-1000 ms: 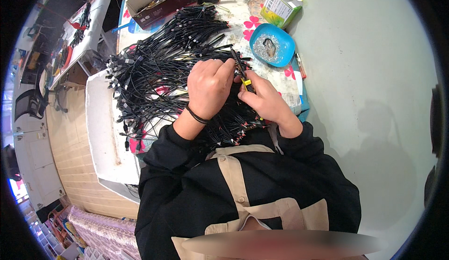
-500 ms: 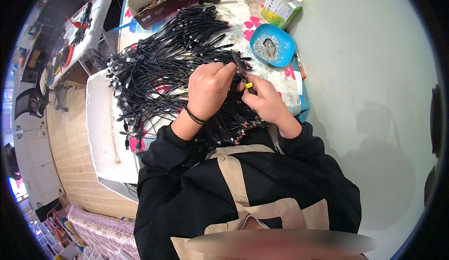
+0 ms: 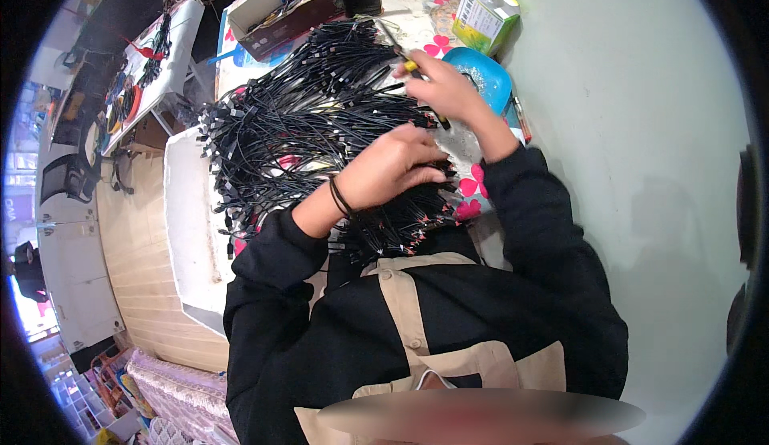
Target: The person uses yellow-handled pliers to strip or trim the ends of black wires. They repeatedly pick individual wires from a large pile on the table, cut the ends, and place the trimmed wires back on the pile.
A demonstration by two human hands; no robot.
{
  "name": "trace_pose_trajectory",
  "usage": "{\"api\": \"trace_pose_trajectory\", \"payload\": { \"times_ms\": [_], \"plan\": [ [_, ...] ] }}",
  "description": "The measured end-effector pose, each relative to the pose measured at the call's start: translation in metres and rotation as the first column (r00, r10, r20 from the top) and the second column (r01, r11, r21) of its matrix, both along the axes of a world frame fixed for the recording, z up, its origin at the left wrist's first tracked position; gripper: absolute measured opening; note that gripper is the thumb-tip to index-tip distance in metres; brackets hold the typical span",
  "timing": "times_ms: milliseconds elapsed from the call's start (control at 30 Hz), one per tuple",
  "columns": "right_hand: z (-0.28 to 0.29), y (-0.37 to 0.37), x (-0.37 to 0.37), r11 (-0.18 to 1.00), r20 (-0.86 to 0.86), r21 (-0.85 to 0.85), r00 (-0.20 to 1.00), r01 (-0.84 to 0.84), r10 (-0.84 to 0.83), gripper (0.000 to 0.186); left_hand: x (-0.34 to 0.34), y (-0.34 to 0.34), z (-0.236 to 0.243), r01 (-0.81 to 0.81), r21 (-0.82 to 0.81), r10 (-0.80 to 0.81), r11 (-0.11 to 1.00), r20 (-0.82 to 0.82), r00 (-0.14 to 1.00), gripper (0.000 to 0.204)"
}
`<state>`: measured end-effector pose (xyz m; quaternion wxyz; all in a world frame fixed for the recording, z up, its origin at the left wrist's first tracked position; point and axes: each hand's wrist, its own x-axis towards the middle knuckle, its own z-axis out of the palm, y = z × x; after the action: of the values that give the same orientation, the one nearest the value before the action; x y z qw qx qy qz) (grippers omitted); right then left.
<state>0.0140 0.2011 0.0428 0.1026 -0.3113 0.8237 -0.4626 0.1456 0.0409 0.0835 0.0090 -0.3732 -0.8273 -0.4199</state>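
Note:
My left hand (image 3: 392, 165) rests low among the ends of the black cables (image 3: 288, 124), fingers curled; what they pinch is hidden. Higher and to the right, my right hand (image 3: 444, 88) grips a slim dark hand tool (image 3: 411, 66) with yellow-and-black handles, its tip pointing up over the cable pile. Just beyond that hand a blue plastic bowl (image 3: 494, 72) holds small silvery bits, partly covered by the hand. The cables lie in thick bunches, some ending in plugs, others in small coloured tips near my left hand.
An open box (image 3: 268, 38) of odds and ends stands at the back of the flower-patterned table (image 3: 469, 181), with a green-and-white carton (image 3: 481, 20) right of it. A white foam block (image 3: 184, 229) borders the pile at left; a wall (image 3: 633, 108) runs along the right.
My right hand has moved up and away with the tool, toward the bowl. My left hand has dropped and shifted right, down onto the cable ends. The two hands are now apart.

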Motion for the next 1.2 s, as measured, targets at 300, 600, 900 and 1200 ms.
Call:
{"api": "trace_pose_trajectory", "payload": {
  "times_ms": [300, 600, 900, 1200],
  "plan": [
    [-0.022, -0.040, -0.051, 0.978, 0.326, 0.205, 0.945, -0.050, -0.020, 0.048, -0.093, -0.075, -0.036, -0.439, -0.322, 0.456, 0.839, -0.025, 0.890, 0.020],
    [-0.028, -0.011, -0.003, 0.997, 0.329, 0.079, 0.943, 0.013, -0.038, 0.043, -0.126, -0.071, -0.073, -0.642, -0.582, 0.558, 0.500, -0.351, 0.752, 0.020],
    [-0.025, -0.009, 0.005, 0.994, 0.280, 0.102, 0.957, 0.044, -0.072, 0.050, -0.135, -0.065, -0.072, -0.574, -0.579, 0.155, 0.579, -0.613, 0.775, 0.004],
    [-0.029, -0.011, 0.004, 0.995, 0.315, 0.073, 0.945, 0.064, -0.084, 0.043, -0.140, -0.051, -0.073, -0.671, -0.611, 0.247, 0.420, -0.635, 0.732, 0.008]
  ]
}}
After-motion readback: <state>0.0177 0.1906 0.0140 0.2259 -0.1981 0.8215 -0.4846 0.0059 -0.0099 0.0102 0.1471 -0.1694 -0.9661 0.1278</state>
